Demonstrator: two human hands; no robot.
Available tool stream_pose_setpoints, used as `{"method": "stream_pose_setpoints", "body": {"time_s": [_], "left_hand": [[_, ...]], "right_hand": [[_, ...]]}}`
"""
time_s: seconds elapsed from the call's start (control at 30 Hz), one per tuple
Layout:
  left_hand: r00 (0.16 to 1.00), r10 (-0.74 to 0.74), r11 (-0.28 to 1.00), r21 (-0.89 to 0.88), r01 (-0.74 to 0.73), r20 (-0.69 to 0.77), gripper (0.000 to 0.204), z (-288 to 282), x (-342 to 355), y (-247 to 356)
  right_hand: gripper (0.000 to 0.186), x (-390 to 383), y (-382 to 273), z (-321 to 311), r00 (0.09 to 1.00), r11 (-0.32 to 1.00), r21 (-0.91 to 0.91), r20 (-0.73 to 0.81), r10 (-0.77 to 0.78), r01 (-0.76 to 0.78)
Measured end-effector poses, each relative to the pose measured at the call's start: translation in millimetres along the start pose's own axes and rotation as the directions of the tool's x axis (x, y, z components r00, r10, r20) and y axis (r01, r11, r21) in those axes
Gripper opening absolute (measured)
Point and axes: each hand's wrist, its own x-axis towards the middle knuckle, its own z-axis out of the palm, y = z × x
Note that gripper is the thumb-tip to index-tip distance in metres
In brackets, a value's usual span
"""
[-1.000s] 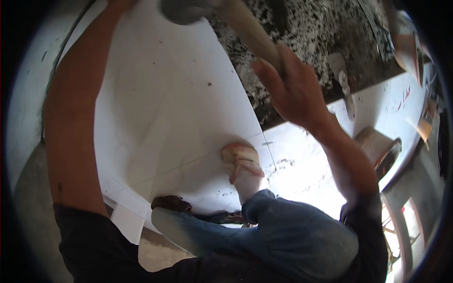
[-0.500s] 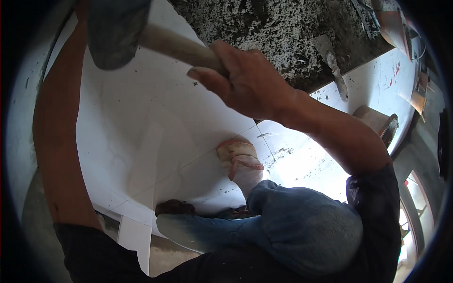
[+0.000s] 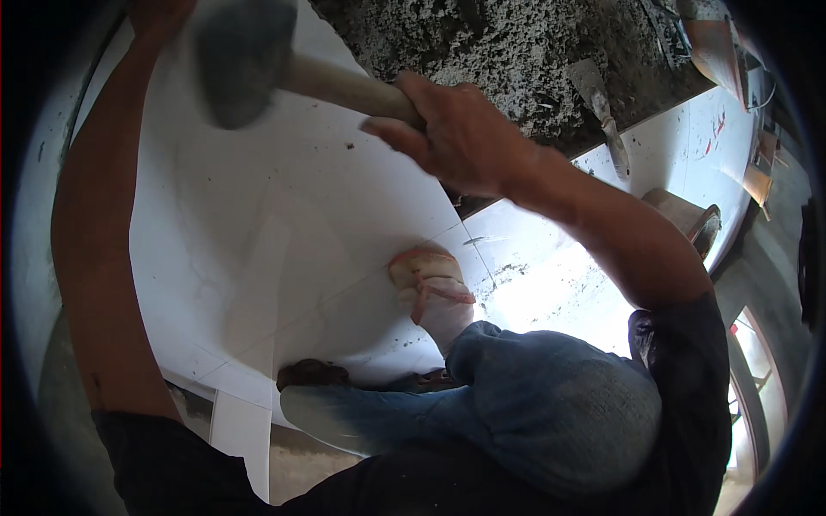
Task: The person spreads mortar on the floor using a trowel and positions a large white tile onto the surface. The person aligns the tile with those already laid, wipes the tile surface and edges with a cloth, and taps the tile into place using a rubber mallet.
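Note:
My right hand (image 3: 469,133) is wrapped round the wooden handle of a mallet (image 3: 245,64) with a dark, thick, blurred head. The mallet is raised above a large white tile (image 3: 327,206), its head toward the upper left. At the top left edge, my left hand (image 3: 159,17) reaches to the far side of the tile; its fingers are cut off by the frame, so what they touch is hidden. Past the tile lies a bed of rough grey mortar (image 3: 482,52). My foot in a pale shoe with reddish straps (image 3: 430,279) rests on the white tiles below.
A trowel (image 3: 607,120) lies across the edge of the mortar, its handle over the white tiles. Beyond my right forearm, a round container (image 3: 688,219) lies tipped on its side. Dirt specks dot the laid tiles (image 3: 533,275). A pale wall (image 3: 39,189) curves along the left.
The mallet and my right hand have shifted slightly right in the picture. My left hand shows a little more at the top edge. The shoe and tile sit slightly further left in view.

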Motion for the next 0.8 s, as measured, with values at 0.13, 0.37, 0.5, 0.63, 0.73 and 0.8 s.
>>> {"method": "stream_pose_setpoints", "body": {"time_s": [0.13,0.37,0.5,0.63,0.73,0.8], "left_hand": [[0.997,0.038,0.996,0.088,-0.033,-0.066,0.048,8,3,-1],[0.919,0.081,0.997,0.028,-0.076,-0.385,0.043,35,5,-6],[0.947,0.058,0.997,0.058,-0.042,-0.315,0.045,31,8,-3],[0.959,0.102,0.993,0.076,-0.085,-0.265,0.045,36,7,-5],[0.778,0.191,0.979,0.178,-0.103,-0.598,0.047,38,6,-9],[0.791,0.197,0.979,0.162,-0.125,-0.579,0.048,37,5,-9]], "right_hand": [[0.043,-1,3,6,0.966,0.974,-0.048,-0.129,-0.226,0.221],[0.043,-2,7,11,0.978,0.980,0.065,-0.106,-0.179,0.187],[0.044,-2,10,13,1.000,0.999,-0.035,-0.003,-0.030,0.030],[0.045,-4,12,17,0.999,0.997,-0.061,-0.016,-0.045,0.044],[0.045,-4,13,18,0.989,0.992,-0.057,-0.089,-0.119,0.114],[0.044,-4,13,17,0.987,0.992,-0.060,-0.106,-0.119,0.113]]}}
